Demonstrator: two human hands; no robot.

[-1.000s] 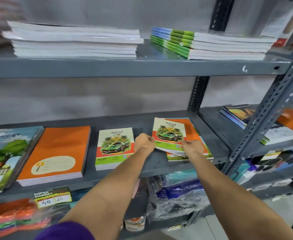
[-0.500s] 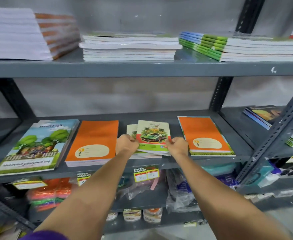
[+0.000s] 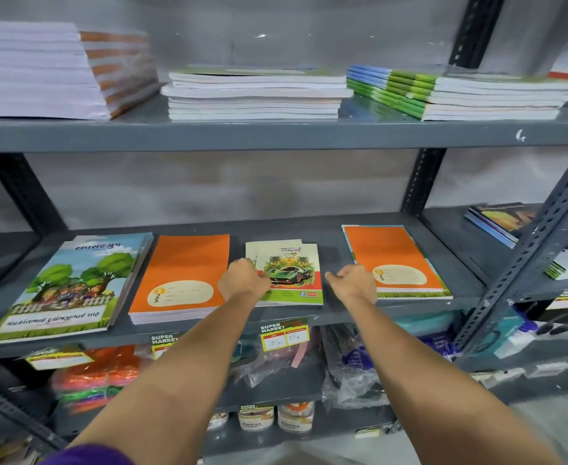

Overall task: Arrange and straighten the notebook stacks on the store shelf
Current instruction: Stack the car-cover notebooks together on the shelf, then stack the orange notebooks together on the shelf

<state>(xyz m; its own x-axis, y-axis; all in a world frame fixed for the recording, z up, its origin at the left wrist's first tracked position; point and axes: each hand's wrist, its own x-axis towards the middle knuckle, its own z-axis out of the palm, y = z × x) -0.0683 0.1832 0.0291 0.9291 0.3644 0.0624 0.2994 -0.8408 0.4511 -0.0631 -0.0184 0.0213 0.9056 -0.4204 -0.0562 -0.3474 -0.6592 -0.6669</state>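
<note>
right, car-cover notebook stack (image 3: 291, 273) lies flat mid grey metal shelf (image 3: 336, 315), glossy rectangular covers, top copy skewed off the one beneath. left hand (image 3: 244, 280) curled on the stack's left edge, touching it; whether it grips, cannot tell. right hand (image 3: 351, 283) just right of the stack, loosely curled, holding nothing, overlapping the near-left corner of the orange notebook stack (image 3: 393, 260). left of the car stack: second orange stack (image 3: 183, 276), matte covers, then tree-cover books (image 3: 71, 283). above it, white page-edge piles (image 3: 256, 92).
</note>
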